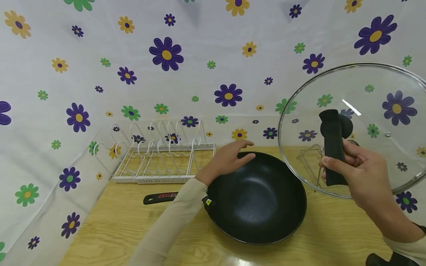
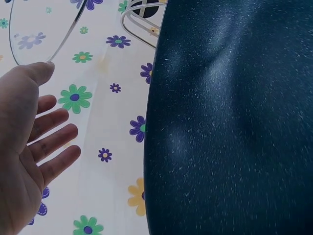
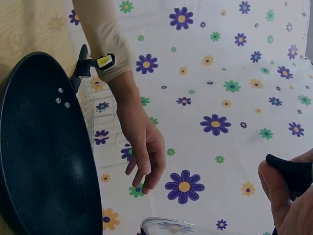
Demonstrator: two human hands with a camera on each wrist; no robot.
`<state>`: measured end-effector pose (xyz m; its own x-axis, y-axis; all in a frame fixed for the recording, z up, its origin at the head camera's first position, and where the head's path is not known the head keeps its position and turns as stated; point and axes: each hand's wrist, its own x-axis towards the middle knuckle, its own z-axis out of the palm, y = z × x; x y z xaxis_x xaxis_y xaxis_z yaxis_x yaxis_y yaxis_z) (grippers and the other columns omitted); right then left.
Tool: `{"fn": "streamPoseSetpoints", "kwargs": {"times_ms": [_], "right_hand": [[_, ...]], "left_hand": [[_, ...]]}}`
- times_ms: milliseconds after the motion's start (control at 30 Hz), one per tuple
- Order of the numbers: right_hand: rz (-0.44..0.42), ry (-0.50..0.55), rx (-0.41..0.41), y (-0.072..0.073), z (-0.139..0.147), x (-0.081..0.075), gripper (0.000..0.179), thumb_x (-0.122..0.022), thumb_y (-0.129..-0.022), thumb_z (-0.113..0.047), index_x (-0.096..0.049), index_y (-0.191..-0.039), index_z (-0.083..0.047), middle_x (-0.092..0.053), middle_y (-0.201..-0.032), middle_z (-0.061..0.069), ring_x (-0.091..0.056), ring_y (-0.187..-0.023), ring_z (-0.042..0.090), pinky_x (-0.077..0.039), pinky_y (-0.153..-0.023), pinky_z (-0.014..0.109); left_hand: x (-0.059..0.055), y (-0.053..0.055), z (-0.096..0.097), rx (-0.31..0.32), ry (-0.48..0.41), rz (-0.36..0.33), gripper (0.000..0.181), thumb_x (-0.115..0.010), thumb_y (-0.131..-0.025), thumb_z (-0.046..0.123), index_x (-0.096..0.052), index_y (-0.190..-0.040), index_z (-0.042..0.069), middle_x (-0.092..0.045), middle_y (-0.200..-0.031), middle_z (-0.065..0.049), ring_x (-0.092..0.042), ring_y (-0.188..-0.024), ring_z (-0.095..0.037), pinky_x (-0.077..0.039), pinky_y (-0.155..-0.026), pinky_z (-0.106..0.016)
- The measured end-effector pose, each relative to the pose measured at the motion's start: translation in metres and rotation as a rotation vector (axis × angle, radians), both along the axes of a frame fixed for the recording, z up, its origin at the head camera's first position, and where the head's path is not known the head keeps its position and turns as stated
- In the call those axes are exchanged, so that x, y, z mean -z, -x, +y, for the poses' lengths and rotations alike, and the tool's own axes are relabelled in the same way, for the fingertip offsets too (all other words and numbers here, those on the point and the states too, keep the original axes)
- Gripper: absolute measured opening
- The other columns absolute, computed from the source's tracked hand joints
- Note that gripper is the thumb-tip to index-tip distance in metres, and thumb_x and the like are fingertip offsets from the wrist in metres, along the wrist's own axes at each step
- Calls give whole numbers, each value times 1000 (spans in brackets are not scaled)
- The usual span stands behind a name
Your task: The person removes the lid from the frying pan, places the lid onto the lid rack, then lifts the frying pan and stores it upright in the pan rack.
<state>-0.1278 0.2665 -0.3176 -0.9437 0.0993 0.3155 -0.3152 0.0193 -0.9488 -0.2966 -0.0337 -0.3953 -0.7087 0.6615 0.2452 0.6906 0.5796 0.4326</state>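
Note:
My right hand [image 1: 366, 171] grips the black handle [image 1: 334, 147] of a round glass lid [image 1: 369, 96] with a metal rim. The lid is held up on edge, to the right of the pan and above the table. A black frying pan [image 1: 256, 199] lies on the table, its long handle [image 1: 159, 198] pointing left. Over the pan's far left rim hangs my left hand [image 1: 229, 159], holding nothing. In the left wrist view its fingers [image 2: 54, 142] are spread loosely, apart from the pan wall [image 2: 220, 122].
Behind the pan on the left stands a white wire rack [image 1: 166, 159] with upright loops. A small wire stand [image 1: 314, 162] shows through the lid at the back right. Flowered cloth [image 1: 199, 44] hangs behind the wooden table [image 1: 110, 229].

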Motion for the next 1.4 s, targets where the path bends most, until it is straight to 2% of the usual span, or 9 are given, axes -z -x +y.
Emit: {"fn": "streamPoseSetpoints", "kwargs": {"times_ms": [200,367,467,600,800,933,1100,1300,1400], "right_hand": [[-4,-8,15,-2,6,-2,69,-70,-91,10,-33,-149,18,-78,-97,-5,-75,-64,17,-60,-60,29],[-23,-142,71,-6,11,-3,68,-69,-94,6,-32,-151,14,-76,-98,-13,-74,-66,13,-59,-60,25],[-35,-226,109,-7,14,-5,68,-68,-95,4,-32,-152,13,-74,-98,-17,-74,-67,11,-59,-61,24],[-41,-232,126,-7,18,-6,69,-69,-94,5,-32,-152,13,-74,-97,-18,-75,-69,9,-59,-61,25],[-34,-385,228,-10,25,-8,65,-68,-95,4,-36,-151,13,-69,-93,-27,-73,-68,4,-58,-59,22],[-32,-392,238,-11,30,-10,65,-67,-95,5,-35,-151,13,-69,-93,-26,-74,-70,5,-58,-59,24],[-35,-432,252,-12,37,-9,65,-67,-96,3,-35,-151,11,-65,-93,-30,-73,-68,3,-58,-58,23],[-60,-492,289,-14,46,-10,64,-66,-98,-2,-36,-152,8,-60,-88,-36,-71,-66,-1,-55,-61,15],[-79,-520,307,-15,51,-10,65,-67,-98,-6,-36,-153,6,-61,-88,-36,-69,-65,-4,-53,-62,12]], "left_hand": [[3,8,18,28,-26,-61,51,-54,-105,45,-54,-146,14,-57,-146,-3,-57,-131,-19,-46,-109,-39],[1,13,35,61,-59,-105,50,-55,-105,44,-53,-147,16,-56,-148,-2,-56,-133,-19,-47,-108,-38],[-1,18,46,88,-79,-115,50,-58,-105,41,-52,-147,15,-55,-148,-2,-56,-133,-19,-47,-108,-36],[-1,26,61,118,-75,-118,50,-61,-103,38,-53,-147,14,-56,-147,-2,-56,-132,-18,-46,-108,-33],[0,32,90,168,-91,-125,47,-60,-105,35,-54,-145,12,-57,-146,-4,-57,-132,-18,-46,-107,-28],[4,36,106,188,-139,-135,43,-60,-105,30,-57,-142,9,-59,-145,-5,-58,-130,-20,-46,-106,-27],[14,41,120,187,-204,-144,39,-60,-105,26,-60,-138,6,-62,-141,-8,-61,-127,-23,-48,-105,-31],[27,41,138,145,-323,-243,36,-61,-105,24,-62,-137,7,-63,-139,-8,-61,-127,-26,-49,-102,-27],[31,38,146,126,-318,-276,37,-60,-105,26,-62,-138,9,-62,-140,-7,-61,-128,-23,-49,-101,-24]]}}
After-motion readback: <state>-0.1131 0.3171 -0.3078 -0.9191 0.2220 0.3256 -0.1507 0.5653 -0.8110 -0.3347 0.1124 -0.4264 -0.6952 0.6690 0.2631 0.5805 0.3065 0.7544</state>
